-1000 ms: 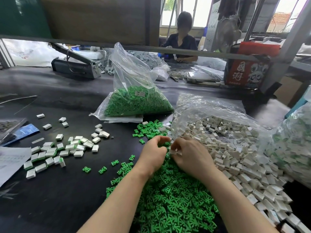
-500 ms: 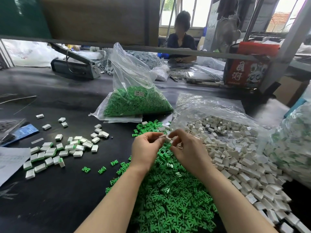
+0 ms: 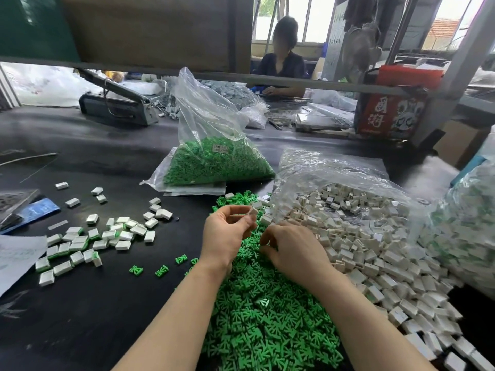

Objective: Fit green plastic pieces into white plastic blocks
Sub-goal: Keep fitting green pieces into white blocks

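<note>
Your left hand's fingers (image 3: pixel 247 214) are pinching a white block (image 3: pixel 253 211) up off the tabletop (image 3: pixel 107 303) so its slot is facing you, while your right hand (image 3: pixel 292 246), fingers curled, is dipping into the green pieces (image 3: pixel 262 317) heaped near the tabletop's near edge.

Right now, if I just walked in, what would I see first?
Probably the big heap of green plastic pieces spread under the person's arms, with white plastic blocks spilling from a clear bag to its right. Above the heap, the left hand pinches one small white block, and the right hand reaches down into the green pieces.
</note>
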`<state>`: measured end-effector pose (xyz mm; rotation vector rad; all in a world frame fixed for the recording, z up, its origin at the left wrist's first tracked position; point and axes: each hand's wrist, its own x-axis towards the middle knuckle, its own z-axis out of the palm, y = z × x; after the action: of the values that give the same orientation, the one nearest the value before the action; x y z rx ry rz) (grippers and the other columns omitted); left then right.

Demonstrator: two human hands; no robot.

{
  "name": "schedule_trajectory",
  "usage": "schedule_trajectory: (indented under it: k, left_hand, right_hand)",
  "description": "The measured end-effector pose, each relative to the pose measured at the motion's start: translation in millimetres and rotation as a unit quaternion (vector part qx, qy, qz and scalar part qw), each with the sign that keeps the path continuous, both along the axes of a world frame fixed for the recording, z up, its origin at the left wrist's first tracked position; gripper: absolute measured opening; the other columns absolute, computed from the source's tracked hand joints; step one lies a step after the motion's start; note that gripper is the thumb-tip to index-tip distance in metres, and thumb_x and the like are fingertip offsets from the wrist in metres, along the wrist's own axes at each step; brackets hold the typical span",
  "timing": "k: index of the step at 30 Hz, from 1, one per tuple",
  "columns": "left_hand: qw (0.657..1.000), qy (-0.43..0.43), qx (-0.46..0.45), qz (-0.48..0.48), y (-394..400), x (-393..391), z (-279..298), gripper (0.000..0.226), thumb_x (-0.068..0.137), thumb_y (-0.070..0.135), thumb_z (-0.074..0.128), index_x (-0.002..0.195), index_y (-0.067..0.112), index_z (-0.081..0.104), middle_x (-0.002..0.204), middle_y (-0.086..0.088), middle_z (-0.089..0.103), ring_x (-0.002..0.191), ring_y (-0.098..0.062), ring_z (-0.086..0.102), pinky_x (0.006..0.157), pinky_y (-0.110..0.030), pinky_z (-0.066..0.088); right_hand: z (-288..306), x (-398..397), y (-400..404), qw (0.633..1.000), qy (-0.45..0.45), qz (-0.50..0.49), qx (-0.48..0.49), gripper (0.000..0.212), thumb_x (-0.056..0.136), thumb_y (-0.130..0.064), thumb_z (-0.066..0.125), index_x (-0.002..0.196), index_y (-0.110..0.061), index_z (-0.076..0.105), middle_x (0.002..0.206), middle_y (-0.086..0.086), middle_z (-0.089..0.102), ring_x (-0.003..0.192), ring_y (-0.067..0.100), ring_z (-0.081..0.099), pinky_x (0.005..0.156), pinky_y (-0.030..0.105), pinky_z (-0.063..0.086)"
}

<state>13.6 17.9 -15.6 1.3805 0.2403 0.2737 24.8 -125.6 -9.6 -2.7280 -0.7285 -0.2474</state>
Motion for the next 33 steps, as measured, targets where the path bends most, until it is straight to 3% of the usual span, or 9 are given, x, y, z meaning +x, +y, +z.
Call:
schedule_trajectory:
  k: [9,16,19,21,24,28,33]
  left_hand:
    - [0.999,-0.017,-0.011,-0.033,-3,-1,3,0.016,0.084,0.014,0.076,0.097,0.009,0.068,0.089,-0.017,0.075,0.07,-0.012,0.07,0.06,-0.017,0.053]
    - [0.998,-0.017,-0.012,-0.055,-4,-2,4,0.014,0.085,0.013,0.075,0.097,0.011,0.067,0.085,-0.012,0.075,0.073,-0.013,0.072,0.062,-0.019,0.053]
    - [0.997,-0.016,-0.01,-0.074,-4,-4,5,0.016,0.086,0.011,0.074,0.1,0.009,0.067,0.085,-0.011,0.075,0.074,-0.013,0.072,0.064,-0.02,0.055]
    - [0.996,-0.017,-0.012,-0.087,-5,-5,7,0.017,0.085,0.009,0.074,0.1,0.009,0.066,0.086,-0.012,0.075,0.078,-0.016,0.072,0.067,-0.021,0.056]
    - [0.994,-0.026,-0.026,-0.102,-5,-6,10,0.02,0.081,0.008,0.077,0.097,0.009,0.065,0.086,-0.01,0.077,0.079,-0.015,0.073,0.068,-0.022,0.057]
    - [0.992,-0.051,-0.04,-0.111,-5,-8,15,0.024,0.073,0.01,0.081,0.092,0.007,0.067,0.078,-0.004,0.075,0.073,-0.01,0.069,0.063,-0.02,0.054]
    - [0.988,-0.085,-0.054,-0.114,-6,-8,16,0.019,0.073,0.006,0.077,0.089,0.007,0.067,0.083,-0.013,0.072,0.08,-0.024,0.067,0.067,-0.024,0.054]
  right_hand:
    - [-3,2,-1,0.999,-0.032,-0.008,0.004,0.028,0.093,-0.044,0.06,0.102,-0.019,0.064,0.102,-0.001,0.068,0.093,0.018,0.061,0.084,0.032,0.047]
    - [-1,1,-4,0.987,-0.018,-0.048,0.153,0.023,0.093,-0.042,0.061,0.096,-0.019,0.065,0.078,-0.003,0.071,0.069,0.015,0.066,0.066,0.034,0.054]
    - [2,3,-6,0.958,0.043,-0.04,0.281,0.014,0.092,-0.032,0.066,0.091,-0.018,0.066,0.07,-0.005,0.07,0.062,0.012,0.067,0.06,0.034,0.056]
    - [6,5,-8,0.926,0.097,-0.017,0.364,0.006,0.091,-0.021,0.069,0.089,-0.017,0.064,0.074,-0.002,0.071,0.068,0.013,0.069,0.065,0.037,0.059]
    - [10,6,-10,0.88,0.145,0.012,0.452,0.01,0.088,-0.008,0.07,0.09,-0.015,0.063,0.079,0.003,0.073,0.076,0.015,0.071,0.07,0.029,0.057]
    - [15,4,-13,0.842,0.166,0.036,0.512,0.017,0.087,-0.009,0.07,0.098,-0.013,0.059,0.083,0.001,0.076,0.079,0.015,0.073,0.071,0.021,0.055]
    - [20,2,-12,0.822,0.16,0.045,0.544,0.016,0.084,-0.009,0.072,0.096,-0.009,0.062,0.084,0.002,0.077,0.081,0.017,0.074,0.075,0.024,0.057]
